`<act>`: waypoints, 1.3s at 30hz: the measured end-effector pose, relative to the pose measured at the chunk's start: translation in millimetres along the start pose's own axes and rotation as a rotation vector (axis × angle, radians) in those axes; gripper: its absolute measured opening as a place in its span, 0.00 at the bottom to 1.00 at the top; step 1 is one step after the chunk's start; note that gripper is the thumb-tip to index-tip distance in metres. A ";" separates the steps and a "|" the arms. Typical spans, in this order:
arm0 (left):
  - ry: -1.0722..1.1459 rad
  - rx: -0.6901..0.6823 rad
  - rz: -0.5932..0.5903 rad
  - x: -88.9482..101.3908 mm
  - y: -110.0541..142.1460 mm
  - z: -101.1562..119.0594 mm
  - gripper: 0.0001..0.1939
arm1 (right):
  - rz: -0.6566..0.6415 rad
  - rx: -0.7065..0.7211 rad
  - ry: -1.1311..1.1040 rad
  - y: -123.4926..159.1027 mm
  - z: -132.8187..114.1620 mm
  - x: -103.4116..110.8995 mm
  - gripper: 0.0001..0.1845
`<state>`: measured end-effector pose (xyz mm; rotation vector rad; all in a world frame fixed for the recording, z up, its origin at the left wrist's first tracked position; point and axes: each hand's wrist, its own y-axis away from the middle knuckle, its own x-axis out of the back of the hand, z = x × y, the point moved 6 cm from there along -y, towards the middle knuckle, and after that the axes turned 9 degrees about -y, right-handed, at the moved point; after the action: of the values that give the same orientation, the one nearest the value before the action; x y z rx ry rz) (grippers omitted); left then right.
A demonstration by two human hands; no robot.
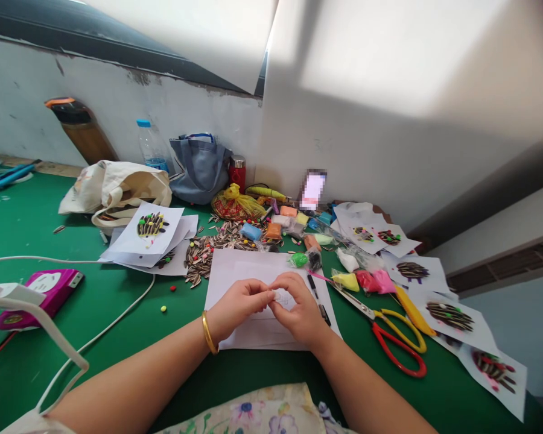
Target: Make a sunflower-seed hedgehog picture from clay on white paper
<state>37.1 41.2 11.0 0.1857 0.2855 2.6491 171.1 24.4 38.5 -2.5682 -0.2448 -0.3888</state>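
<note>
Over the white paper sheets, my left hand and my right hand meet at the fingertips. Both are closed in a pinch around a small white piece, mostly hidden by the fingers; its material is unclear. Faint pencil-like lines show on the paper behind them. A black pen lies on the sheet beside my right hand. Further right are scissors with one red and one yellow handle. Small bags of coloured clay sit beyond the paper, near a pile of sunflower seeds.
Seed-decorated paper cards line the right edge, and more cards lie left. A purple box and white cable are at left. Bags, a bottle and a phone stand along the wall.
</note>
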 end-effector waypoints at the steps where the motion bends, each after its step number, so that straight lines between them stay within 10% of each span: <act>1: 0.009 0.000 0.006 0.8 0.1 0.1 0.17 | 0.001 -0.003 -0.001 0.2 0.7 0.6 0.10; 39: -0.454 -0.279 0.204 5.5 0.3 13.6 0.13 | 0.059 -0.075 -0.002 -0.9 6.4 8.3 0.02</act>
<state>34.5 45.8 24.7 0.7406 -0.2627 2.7105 180.2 29.3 36.3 -2.6422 -0.1576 -0.3802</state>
